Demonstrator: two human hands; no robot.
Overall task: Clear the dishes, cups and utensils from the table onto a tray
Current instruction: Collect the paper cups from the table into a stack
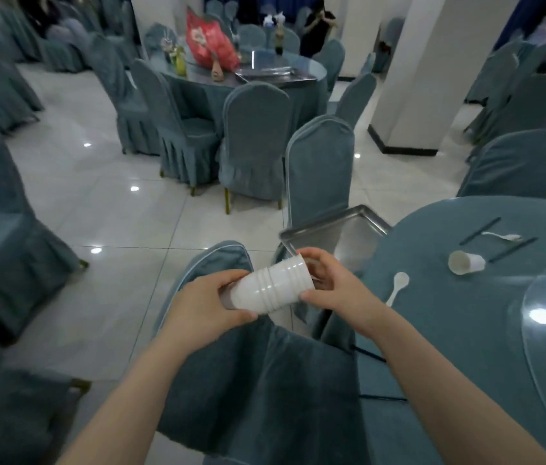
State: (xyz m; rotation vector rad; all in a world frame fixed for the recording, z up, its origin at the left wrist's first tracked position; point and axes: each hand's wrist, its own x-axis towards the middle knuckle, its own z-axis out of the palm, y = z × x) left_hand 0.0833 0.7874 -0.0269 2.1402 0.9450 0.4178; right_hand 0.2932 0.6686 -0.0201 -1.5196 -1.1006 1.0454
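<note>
Sideways, the cup stack (270, 287) lies gripped between left hand (208, 297) and right hand (332, 280).

A banquet hall: round clothed tables (449, 330) ringed by rows of blue-covered chairs (255, 142) on glossy tile floor (97, 196).

Cups, spoons and a tray at a blue-clothed round table

A nested stack of white plastic cups (270, 287) lay tilted on its side in mid-air, rims pointing right, left of the round table draped in blue-grey cloth (449, 347). Just beyond it stood a rectangular stainless-steel tray (318, 229), at the table's far-left edge. On the cloth a single white plastic cup (466, 262) lay tipped over, mouth to the left. A white plastic spoon (398, 287) lay nearer, and another white plastic spoon (501, 235) lay farther right between dark thin chopsticks (479, 230).
</note>
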